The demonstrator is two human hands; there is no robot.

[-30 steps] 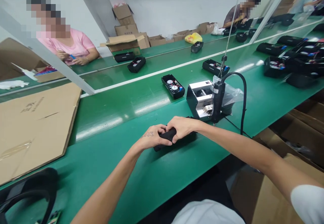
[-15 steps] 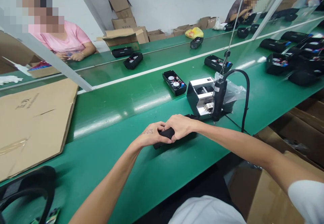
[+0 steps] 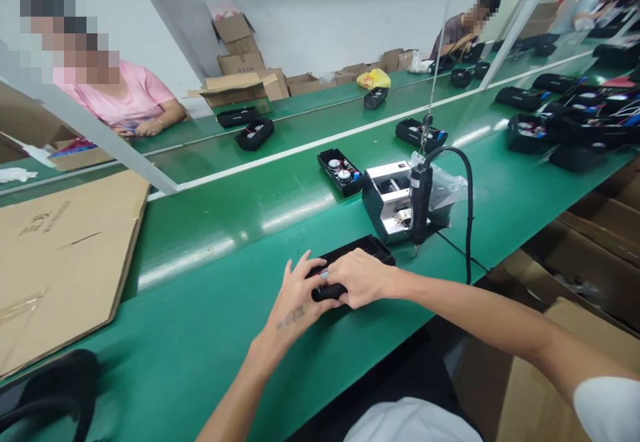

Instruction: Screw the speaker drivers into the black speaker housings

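Observation:
A black speaker housing [image 3: 373, 247] lies on the green bench top in front of me, its far edge and right end visible. At its left end my left hand [image 3: 299, 295] grips round the near corner, thumb low and fingers on the far side. My right hand [image 3: 357, 277] bends over the middle of the housing, its fingers closed on a rounded black piece [image 3: 330, 292]. A bit of grey and red, perhaps wiring, shows beside the right fingertips. Both palms hide most of the inside.
An electric screwdriver [image 3: 421, 195] hangs on a cable before a silver-black screw feeder [image 3: 387, 195]. Behind stands an open housing with two round drivers [image 3: 341, 171]. Flat cardboard [image 3: 65, 255] lies left, a black curved part [image 3: 50, 389] nearer. More housings [image 3: 525, 129] crowd the right. Co-workers sit opposite.
My left hand has opened its fingers wider and turned, its fingers now pointing up. The right hand has shifted slightly nearer to me, and more of the housing shows. The view has tilted a little.

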